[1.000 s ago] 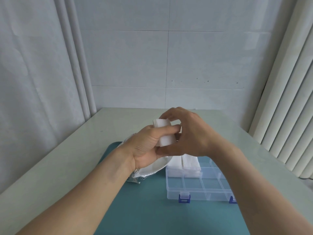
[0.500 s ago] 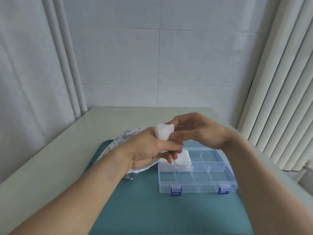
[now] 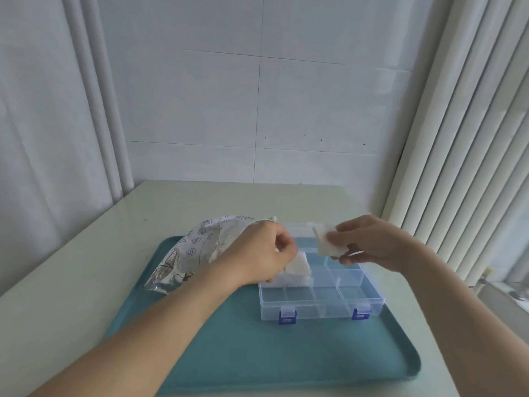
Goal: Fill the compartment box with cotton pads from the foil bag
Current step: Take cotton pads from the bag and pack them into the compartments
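The clear compartment box (image 3: 363, 299) with blue latches lies open on the teal tray (image 3: 257, 353). My right hand (image 3: 372, 245) pinches a small stack of white cotton pads (image 3: 323, 243) above the box's back compartments. My left hand (image 3: 257, 256) has its fingers curled round another stack of pads (image 3: 299, 266), low over the box's left compartment, where white pads lie. The silver printed foil bag (image 3: 200, 247) lies crumpled on the tray, left of the box and partly behind my left hand. The front compartments show no pads.
The tray sits on a pale table (image 3: 86, 267) against a tiled wall. White curtains hang at the left, and vertical blinds (image 3: 472, 138) stand close to the table's right side.
My hands held one stack together above the box; they have now drawn apart. The right carries pads to the right, the left has dropped toward the left compartment. The view has tilted.
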### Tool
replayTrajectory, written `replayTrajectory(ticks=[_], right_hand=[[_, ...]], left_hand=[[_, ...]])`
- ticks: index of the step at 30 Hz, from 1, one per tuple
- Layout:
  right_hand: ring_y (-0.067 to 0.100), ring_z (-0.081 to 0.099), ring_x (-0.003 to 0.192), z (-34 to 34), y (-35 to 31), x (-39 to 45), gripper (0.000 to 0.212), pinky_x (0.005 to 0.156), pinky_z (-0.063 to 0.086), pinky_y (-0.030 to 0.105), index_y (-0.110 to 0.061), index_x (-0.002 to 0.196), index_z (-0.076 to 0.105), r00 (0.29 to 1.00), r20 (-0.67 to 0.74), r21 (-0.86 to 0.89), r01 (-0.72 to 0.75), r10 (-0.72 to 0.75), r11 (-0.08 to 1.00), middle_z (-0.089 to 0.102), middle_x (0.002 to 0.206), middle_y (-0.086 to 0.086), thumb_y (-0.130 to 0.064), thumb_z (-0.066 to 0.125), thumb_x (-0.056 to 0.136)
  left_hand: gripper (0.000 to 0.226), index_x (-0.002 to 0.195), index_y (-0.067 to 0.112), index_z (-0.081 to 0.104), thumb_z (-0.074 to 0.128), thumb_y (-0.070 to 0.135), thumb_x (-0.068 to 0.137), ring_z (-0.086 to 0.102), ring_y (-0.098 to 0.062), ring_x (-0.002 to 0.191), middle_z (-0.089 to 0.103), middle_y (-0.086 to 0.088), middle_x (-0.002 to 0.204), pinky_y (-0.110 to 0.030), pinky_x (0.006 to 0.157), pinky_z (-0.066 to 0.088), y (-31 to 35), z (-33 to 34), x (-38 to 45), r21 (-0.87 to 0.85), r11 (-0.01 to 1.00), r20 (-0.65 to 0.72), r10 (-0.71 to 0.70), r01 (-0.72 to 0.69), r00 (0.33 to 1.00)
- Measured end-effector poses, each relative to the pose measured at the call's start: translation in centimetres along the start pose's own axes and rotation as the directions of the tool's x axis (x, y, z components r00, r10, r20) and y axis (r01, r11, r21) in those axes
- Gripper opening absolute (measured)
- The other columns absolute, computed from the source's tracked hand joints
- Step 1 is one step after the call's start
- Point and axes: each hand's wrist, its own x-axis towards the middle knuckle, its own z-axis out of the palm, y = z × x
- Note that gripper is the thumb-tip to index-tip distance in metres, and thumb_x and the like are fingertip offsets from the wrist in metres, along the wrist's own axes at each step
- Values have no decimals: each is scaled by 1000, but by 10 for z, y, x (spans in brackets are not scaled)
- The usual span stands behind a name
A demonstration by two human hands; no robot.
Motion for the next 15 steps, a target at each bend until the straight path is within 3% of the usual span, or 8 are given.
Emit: replayTrajectory(ticks=[2,4,7,10,12,14,15], right_hand=[[19,63,58,7,5,5,31,65,58,29,5,115,64,995,-82,-115,-72,63,991,75,88,22,-11,72,90],[13,58,47,18,8,9,37,60,53,25,2,121,60,984,-163,-259,-113,72,959,73,75,15,-15,73,90],[14,51,41,27,11,20,46,54,44,27,10,127,56,973,-224,-357,-143,64,923,65,69,13,-14,69,90],[20,51,53,34,7,25,19,46,37,23,3,99,64,970,-233,-480,-181,74,858,62,58,5,-13,65,89],[20,64,68,37,6,29,13,49,48,21,-3,92,63,974,-207,-518,-188,91,834,71,76,7,-15,67,90],[25,69,97,40,9,34,31,79,57,29,3,113,65,972,-226,-580,-193,72,791,70,116,14,-18,67,91],[26,67,105,43,10,36,34,87,55,33,3,117,63,967,-248,-593,-196,54,781,68,121,13,-18,68,90]], left_hand=[[22,107,18,69,55,32,98,65,2,85,70,8,111,-22,78,53,-4,7,2,158,985,45,67,-74,997],[29,118,21,68,50,35,100,60,-12,113,67,6,122,-29,96,48,-8,14,2,277,957,141,52,-90,989],[34,126,21,64,47,37,101,55,-19,124,64,3,130,-35,102,45,-11,20,1,362,925,229,27,-111,973],[38,128,20,63,48,40,100,54,-21,125,63,2,132,-38,104,44,-13,22,2,380,917,259,18,-120,966],[42,132,20,60,49,43,100,52,-20,128,61,2,136,-38,105,43,-13,22,2,390,912,269,16,-124,963],[45,135,20,58,50,46,99,53,-21,128,60,2,137,-38,105,44,-13,23,2,392,911,274,15,-125,962],[46,135,20,58,50,47,98,53,-21,127,60,1,137,-38,104,44,-13,23,2,392,912,274,12,-123,962]])
